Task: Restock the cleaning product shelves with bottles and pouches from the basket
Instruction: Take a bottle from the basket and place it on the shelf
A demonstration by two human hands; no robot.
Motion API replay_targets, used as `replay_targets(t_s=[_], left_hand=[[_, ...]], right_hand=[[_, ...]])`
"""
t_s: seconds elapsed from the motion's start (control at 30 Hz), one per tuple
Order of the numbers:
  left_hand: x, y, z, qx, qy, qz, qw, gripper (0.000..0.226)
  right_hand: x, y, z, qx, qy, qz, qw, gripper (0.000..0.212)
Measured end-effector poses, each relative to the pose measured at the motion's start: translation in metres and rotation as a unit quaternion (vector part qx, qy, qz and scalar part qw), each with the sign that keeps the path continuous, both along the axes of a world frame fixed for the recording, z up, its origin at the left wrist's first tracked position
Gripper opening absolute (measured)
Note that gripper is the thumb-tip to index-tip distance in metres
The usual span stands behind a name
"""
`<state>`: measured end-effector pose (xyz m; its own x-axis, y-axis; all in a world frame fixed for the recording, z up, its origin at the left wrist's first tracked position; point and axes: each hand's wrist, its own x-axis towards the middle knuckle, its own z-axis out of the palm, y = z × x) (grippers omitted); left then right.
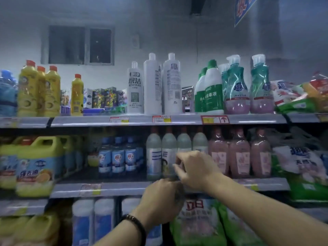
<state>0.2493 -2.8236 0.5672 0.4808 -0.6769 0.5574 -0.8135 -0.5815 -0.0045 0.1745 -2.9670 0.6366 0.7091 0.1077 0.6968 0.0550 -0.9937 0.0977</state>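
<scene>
A row of pale translucent bottles (154,153) with dark red caps stands on the middle shelf (113,189). My right hand (194,168) reaches in from the right, its fingers curled around the lower part of the third pale bottle (184,142), which stands upright in the row. My left hand (162,198), with a dark bead bracelet on the wrist, is just below it at the shelf's front edge, fingers bent inward toward the bottle's base. Motion blur hides whether it touches anything. The basket is out of view.
Pink bottles (238,157) stand right of the pale row, small blue bottles (118,157) left. Yellow jugs (38,164) fill the far left. The top shelf (177,119) carries yellow, white and green bottles. Green pouches (197,226) hang below; more pouches (305,167) lie at right.
</scene>
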Motion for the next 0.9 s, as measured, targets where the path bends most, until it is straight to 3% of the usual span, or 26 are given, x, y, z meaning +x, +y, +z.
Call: replay_targets(t_s=[0.07, 0.17, 0.4, 0.57, 0.7, 0.9], left_hand=[[-0.005, 0.007, -0.043, -0.002, 0.061, 0.007, 0.998, 0.022], [-0.014, 0.018, -0.116, 0.008, 0.134, 0.044, 0.990, 0.034], [-0.041, 0.044, -0.277, 0.069, 0.222, 0.078, 0.970, 0.023], [-0.068, 0.063, -0.389, 0.159, 0.261, 0.087, 0.948, 0.058], [-0.077, 0.077, -0.454, 0.176, 0.301, 0.073, 0.934, 0.028], [-0.080, 0.088, -0.522, 0.233, 0.392, 0.061, 0.888, 0.027]], right_hand=[[-0.005, 0.000, -0.046, 0.007, 0.051, 0.006, 0.999, 0.027], [-0.011, 0.001, -0.129, -0.028, 0.127, 0.000, 0.991, 0.028], [-0.039, 0.010, -0.322, 0.051, 0.289, -0.010, 0.956, 0.027], [-0.068, 0.013, -0.454, 0.083, 0.356, 0.011, 0.931, 0.028], [-0.083, 0.002, -0.543, 0.118, 0.401, -0.012, 0.909, 0.018], [-0.105, -0.025, -0.651, 0.168, 0.513, -0.059, 0.840, 0.024]])
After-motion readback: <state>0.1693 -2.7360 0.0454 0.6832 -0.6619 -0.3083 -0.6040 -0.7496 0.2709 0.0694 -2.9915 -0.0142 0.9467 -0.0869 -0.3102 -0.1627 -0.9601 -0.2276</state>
